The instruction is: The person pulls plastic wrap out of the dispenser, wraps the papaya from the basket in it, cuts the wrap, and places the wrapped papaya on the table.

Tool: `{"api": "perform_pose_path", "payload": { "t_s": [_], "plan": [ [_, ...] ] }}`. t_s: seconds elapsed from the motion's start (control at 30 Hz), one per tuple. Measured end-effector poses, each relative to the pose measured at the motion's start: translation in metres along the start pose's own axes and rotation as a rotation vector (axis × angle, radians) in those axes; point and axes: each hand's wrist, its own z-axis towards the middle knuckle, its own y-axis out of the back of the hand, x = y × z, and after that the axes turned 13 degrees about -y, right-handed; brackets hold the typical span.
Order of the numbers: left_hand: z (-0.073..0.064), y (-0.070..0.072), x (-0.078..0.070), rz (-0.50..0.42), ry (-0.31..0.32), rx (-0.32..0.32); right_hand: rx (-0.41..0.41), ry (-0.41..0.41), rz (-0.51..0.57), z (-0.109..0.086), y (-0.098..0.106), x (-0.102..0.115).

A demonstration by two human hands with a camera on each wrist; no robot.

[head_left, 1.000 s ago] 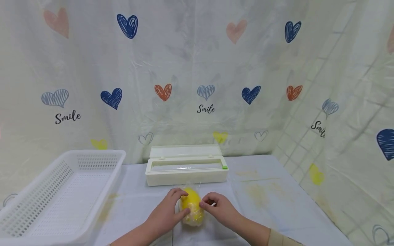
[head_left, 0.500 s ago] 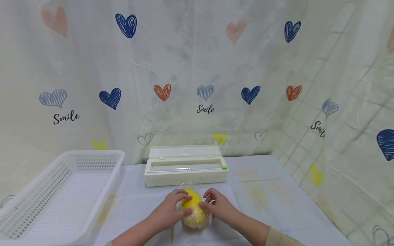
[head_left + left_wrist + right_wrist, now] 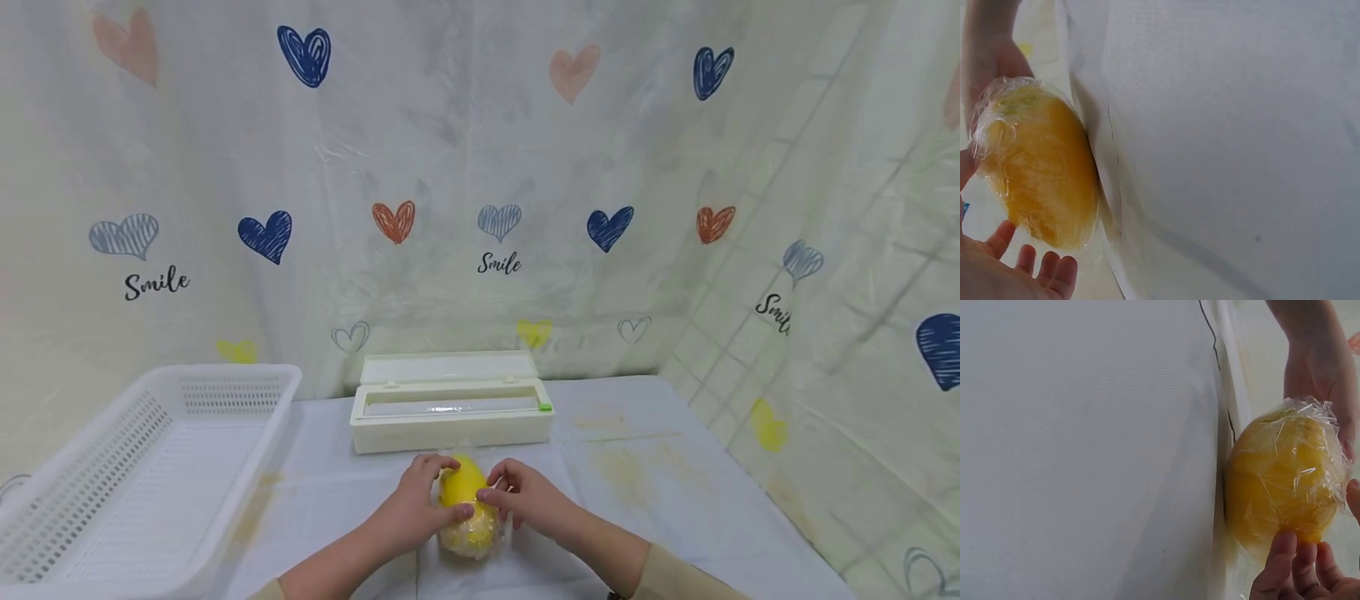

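Observation:
A yellow mango (image 3: pixel 465 479) in clear plastic wrap sits on the table in front of me, its lower end covered by crumpled film. At its left side my left hand (image 3: pixel 415 508) holds it, index finger near the top and thumb across the front. My right hand (image 3: pixel 534 498) is at the right side, thumb on the wrapped front and fingers curled behind. In the left wrist view the wrapped mango (image 3: pixel 1047 169) has a greenish end, with fingertips touching its other end. The right wrist view shows fingertips against the mango (image 3: pixel 1279 481) and loose film along one edge.
Just beyond the hands stands a white cling film dispenser (image 3: pixel 450 431), lid raised, a film roll (image 3: pixel 450 407) inside and a green slider (image 3: pixel 545 407) at its right end. A white plastic basket (image 3: pixel 288 408) is at left. A heart-printed curtain hangs behind the table (image 3: pixel 637 533).
The right thumb has shifted slightly left onto the mango's front. The left thumb has moved a little further across it. Basket and dispenser stay in place; the head view tilts slightly.

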Motion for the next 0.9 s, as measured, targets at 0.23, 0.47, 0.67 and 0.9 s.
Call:
{"api": "perform_pose_path", "payload": {
  "t_s": [0.23, 0.47, 0.67, 0.9],
  "plan": [
    [0.006, 0.001, 0.005, -0.068, 0.148, -0.010, 0.013, -0.101, -0.068, 0.008, -0.002, 0.006],
    [0.006, -0.001, 0.005, -0.169, 0.224, 0.005, 0.058, -0.138, -0.089, 0.006, 0.004, 0.006],
    [0.003, 0.002, 0.006, -0.201, 0.201, 0.055, 0.029, -0.053, -0.107, 0.002, 0.011, 0.002],
    [-0.006, 0.007, 0.000, -0.180, 0.179, 0.077, 0.053, 0.097, -0.147, 0.009, 0.022, -0.002]
  ]
}}
